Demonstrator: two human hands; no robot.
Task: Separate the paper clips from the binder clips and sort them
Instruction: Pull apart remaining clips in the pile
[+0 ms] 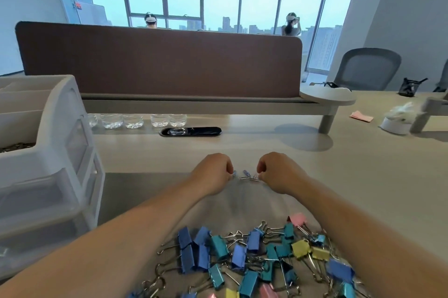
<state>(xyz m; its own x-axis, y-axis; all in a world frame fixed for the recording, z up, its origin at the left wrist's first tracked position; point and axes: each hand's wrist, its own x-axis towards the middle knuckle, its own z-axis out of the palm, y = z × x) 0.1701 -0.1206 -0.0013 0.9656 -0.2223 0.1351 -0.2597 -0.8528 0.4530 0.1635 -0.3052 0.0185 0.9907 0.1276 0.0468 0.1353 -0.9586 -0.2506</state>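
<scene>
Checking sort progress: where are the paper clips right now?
Head view: the paper clips lie centre frame between the left hand and right hand, which pinch at them, beyond the binder clips heaped nearest the camera.

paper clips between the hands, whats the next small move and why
Probably draw the few paper clips into one tight heap: the left hand and right hand both pinch at them, and they lie scattered between the hands, well clear of the binder clips nearer the person.

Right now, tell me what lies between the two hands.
In the head view, a few paper clips lie on the table between left hand and right hand.
</scene>
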